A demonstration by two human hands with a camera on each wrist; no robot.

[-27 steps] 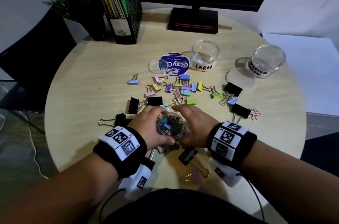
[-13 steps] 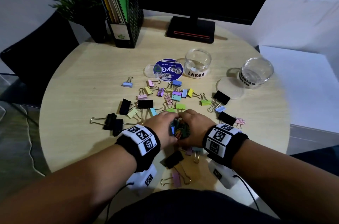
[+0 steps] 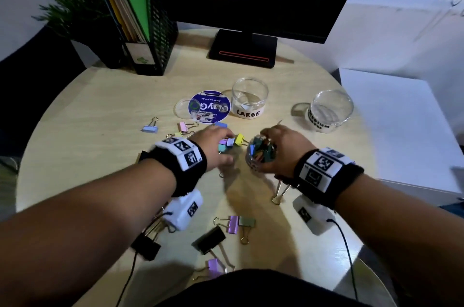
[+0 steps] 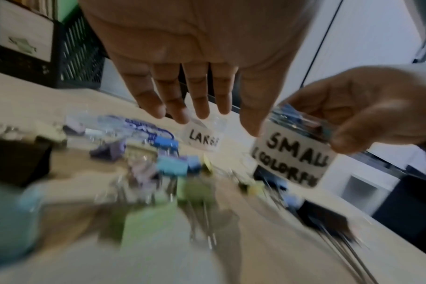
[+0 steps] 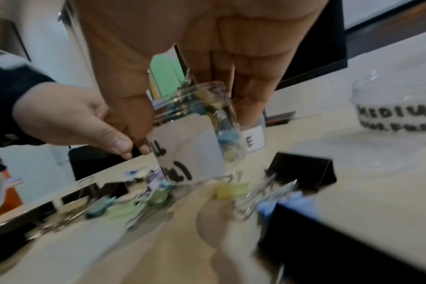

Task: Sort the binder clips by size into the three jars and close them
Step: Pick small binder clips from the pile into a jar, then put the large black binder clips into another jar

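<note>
- The left hand (image 4: 182, 48) is hovering over loose small binder clips (image 3: 227, 143) on the worktop (image 3: 100, 110), fingers (image 4: 175, 103) straight and spread, holding nothing; these clips look light, stiff and springy, best pinched by the body.
- The right hand (image 3: 281, 150) is gripping the "SMALL" jar (image 4: 292, 157), lidless and tilted, full of clips; likely smooth and slippery, so wrap its wall.
- The "LARGE" jar (image 3: 248, 100) and "MEDIUM" jar (image 3: 329, 110) are standing open beyond.
</note>
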